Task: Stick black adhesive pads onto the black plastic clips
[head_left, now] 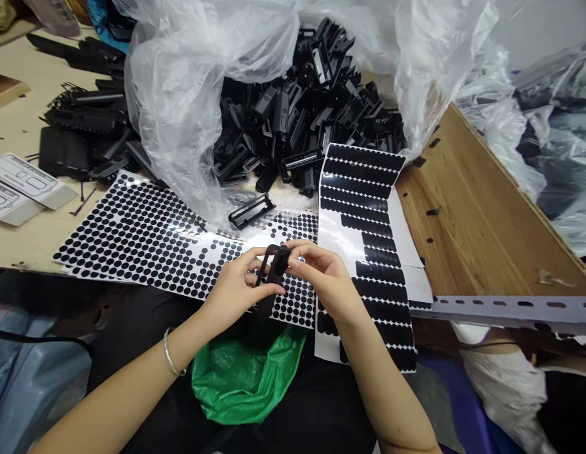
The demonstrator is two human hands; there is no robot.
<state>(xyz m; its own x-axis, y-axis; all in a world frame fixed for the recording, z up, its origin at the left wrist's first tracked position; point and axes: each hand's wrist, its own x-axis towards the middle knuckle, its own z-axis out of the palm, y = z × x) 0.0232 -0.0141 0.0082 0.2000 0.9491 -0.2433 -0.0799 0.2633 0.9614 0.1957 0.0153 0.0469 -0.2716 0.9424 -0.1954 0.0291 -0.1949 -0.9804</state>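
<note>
A black plastic frame-like part (pixel 277 265) is held up between my two hands, above the table's front edge. My left hand (pixel 243 280) grips its left side, with the thumb stretched along the bottom. At its upper right, the thumb and fingertips of my right hand (pixel 321 268) pinch the part's end; whether a sticker is between them I cannot make out. Beneath lies a white sheet of round black stickers (pixel 164 243), partly used. To the right is a sheet of black strip-shaped stickers (pixel 385 280). A similar black part (pixel 251 211) lies just beyond my hands.
Many black plastic parts (pixel 278 120) spill from a clear plastic bag (pixel 179 82) at the back. More black pieces (pixel 84 120) and printed cards (pixel 30 183) lie left. A green bag (pixel 245 378) hangs open below. A wooden board (pixel 477 221) stands right.
</note>
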